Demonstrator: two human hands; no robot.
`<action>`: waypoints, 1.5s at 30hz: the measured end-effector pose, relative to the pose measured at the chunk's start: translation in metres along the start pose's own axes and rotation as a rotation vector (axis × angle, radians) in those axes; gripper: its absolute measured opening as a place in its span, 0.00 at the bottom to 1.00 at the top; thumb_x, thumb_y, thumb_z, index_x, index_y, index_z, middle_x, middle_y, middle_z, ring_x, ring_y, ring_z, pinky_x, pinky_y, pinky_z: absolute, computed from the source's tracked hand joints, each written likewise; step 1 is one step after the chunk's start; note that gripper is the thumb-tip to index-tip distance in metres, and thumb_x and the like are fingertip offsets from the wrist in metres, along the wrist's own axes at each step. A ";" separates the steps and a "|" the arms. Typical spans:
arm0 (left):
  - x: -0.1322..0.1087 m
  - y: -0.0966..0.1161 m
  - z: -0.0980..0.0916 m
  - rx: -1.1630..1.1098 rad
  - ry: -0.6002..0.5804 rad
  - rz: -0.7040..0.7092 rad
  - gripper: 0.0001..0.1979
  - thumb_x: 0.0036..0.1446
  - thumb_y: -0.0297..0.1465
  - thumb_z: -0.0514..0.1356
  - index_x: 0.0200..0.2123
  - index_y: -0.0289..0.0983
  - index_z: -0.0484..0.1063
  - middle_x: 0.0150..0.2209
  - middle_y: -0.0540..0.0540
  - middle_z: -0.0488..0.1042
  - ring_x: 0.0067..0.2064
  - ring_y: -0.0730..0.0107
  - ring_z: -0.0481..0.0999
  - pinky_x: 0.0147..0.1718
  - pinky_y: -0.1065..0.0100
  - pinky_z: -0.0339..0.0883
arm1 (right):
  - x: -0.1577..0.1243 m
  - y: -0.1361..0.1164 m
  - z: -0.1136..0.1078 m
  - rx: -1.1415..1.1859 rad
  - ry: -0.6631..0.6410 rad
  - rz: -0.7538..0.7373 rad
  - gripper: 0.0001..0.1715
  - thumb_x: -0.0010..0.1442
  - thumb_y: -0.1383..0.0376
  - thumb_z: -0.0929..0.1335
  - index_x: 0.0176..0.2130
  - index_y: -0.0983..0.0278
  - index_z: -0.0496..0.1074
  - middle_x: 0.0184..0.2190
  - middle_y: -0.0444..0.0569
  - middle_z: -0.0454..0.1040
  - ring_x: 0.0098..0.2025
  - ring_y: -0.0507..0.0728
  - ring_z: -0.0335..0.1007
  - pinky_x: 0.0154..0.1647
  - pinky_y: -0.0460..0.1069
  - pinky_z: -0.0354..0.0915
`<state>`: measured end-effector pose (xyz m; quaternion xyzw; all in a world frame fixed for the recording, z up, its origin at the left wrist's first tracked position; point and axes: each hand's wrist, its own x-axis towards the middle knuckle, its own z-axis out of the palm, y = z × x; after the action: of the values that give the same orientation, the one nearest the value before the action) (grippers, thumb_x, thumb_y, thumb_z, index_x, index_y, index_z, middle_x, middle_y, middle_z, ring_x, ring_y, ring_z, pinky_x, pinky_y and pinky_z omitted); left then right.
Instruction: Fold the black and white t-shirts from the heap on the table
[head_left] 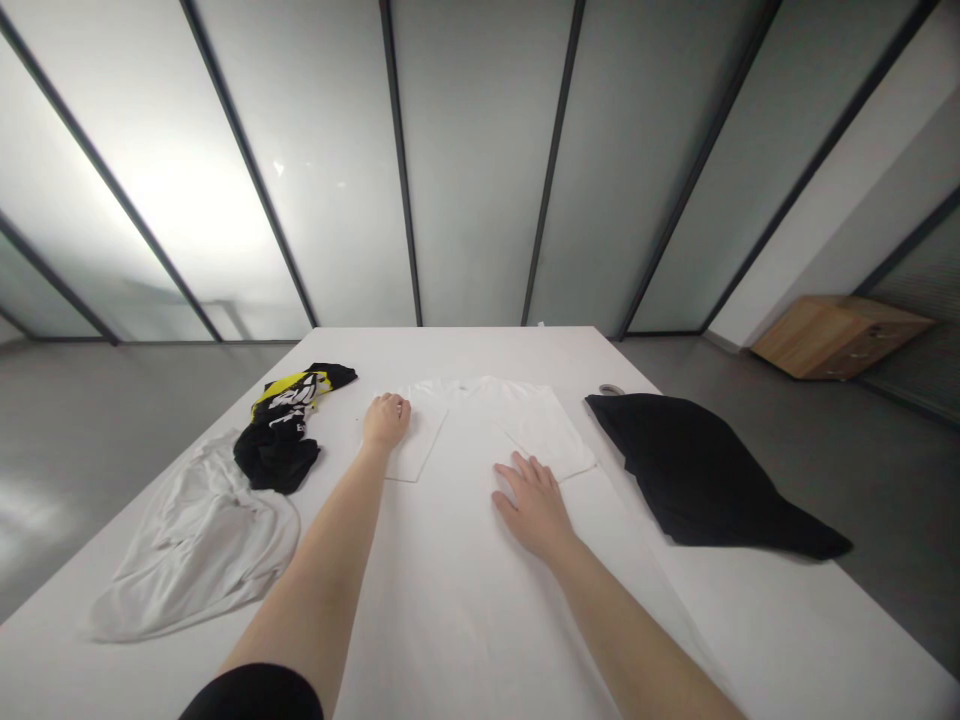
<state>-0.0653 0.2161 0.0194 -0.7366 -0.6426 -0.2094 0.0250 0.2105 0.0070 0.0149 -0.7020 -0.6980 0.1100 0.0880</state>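
Observation:
A white T-shirt (pixel 480 425) lies flat on the white table, its sleeves folded inward and its collar at the far side. My left hand (pixel 387 420) rests with curled fingers on the folded sleeve at the shirt's left side. My right hand (pixel 529 505) lies palm down with fingers spread, on the lower right part of the shirt, just below the other folded sleeve. White cloth against the white table hides the shirt's lower edge.
A crumpled black and yellow printed garment (pixel 277 435) and a crumpled pale grey garment (pixel 195 540) lie left on the white table (pixel 450 350). A folded black garment (pixel 705 470) lies right, with a tape roll (pixel 611 389) beyond it. The table's edges drop to a grey floor.

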 end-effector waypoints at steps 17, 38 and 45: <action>0.000 0.009 -0.002 0.109 -0.244 -0.055 0.20 0.70 0.39 0.50 0.44 0.41 0.82 0.49 0.37 0.84 0.52 0.50 0.82 0.48 0.58 0.72 | 0.001 0.002 0.002 0.006 0.007 -0.002 0.32 0.73 0.54 0.62 0.71 0.54 0.66 0.78 0.51 0.54 0.78 0.70 0.44 0.76 0.64 0.39; -0.028 0.057 0.005 0.157 -0.119 -0.274 0.39 0.65 0.59 0.52 0.60 0.31 0.72 0.61 0.24 0.73 0.64 0.33 0.69 0.58 0.45 0.61 | -0.002 0.000 -0.001 0.013 0.034 -0.006 0.31 0.72 0.55 0.63 0.70 0.55 0.68 0.77 0.53 0.56 0.78 0.71 0.47 0.76 0.64 0.41; -0.040 0.064 0.004 0.111 -0.037 -0.251 0.29 0.67 0.52 0.54 0.57 0.34 0.72 0.57 0.28 0.74 0.61 0.37 0.69 0.57 0.47 0.61 | -0.001 -0.001 -0.001 0.013 0.039 -0.009 0.30 0.72 0.56 0.63 0.70 0.55 0.69 0.77 0.52 0.56 0.77 0.71 0.48 0.76 0.65 0.41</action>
<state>-0.0061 0.1682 0.0173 -0.6516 -0.7408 -0.1611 0.0273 0.2102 0.0056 0.0165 -0.7003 -0.6986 0.1004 0.1069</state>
